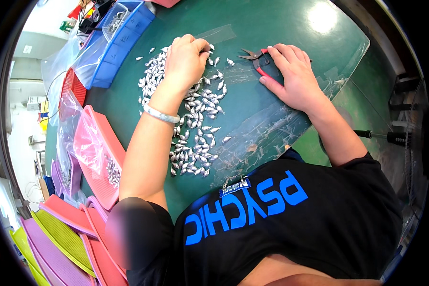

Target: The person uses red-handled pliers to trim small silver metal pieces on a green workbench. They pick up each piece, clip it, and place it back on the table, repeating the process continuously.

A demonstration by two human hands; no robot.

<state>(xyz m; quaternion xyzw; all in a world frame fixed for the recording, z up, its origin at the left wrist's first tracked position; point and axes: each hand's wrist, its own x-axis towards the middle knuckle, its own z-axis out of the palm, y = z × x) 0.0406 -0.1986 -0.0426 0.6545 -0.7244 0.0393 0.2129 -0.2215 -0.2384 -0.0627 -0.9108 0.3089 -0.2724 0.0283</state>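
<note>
Many small silver teardrop pieces with tiny loops, looking like fishing sinkers (194, 155), lie in a loose heap on the green tabletop (252, 28). My left hand (186, 59) is over the far part of the heap, fingers curled down and thumb against the index finger. Whatever is between those fingertips is mostly hidden. Farther right, my right hand (294, 78) holds a pair of red-handled cutting pliers (257, 56) low against the table. Their jaws are apart and point left, toward the heap, with nothing visible between them.
Clear tape strips (217, 33) stick to the table, whose right edge slants past my right hand. At left stand a blue bin (117, 55), a red basket (73, 88) and a pink tray (102, 143) holding plastic film and more silver pieces. Stacked coloured baskets (62, 233) are at lower left.
</note>
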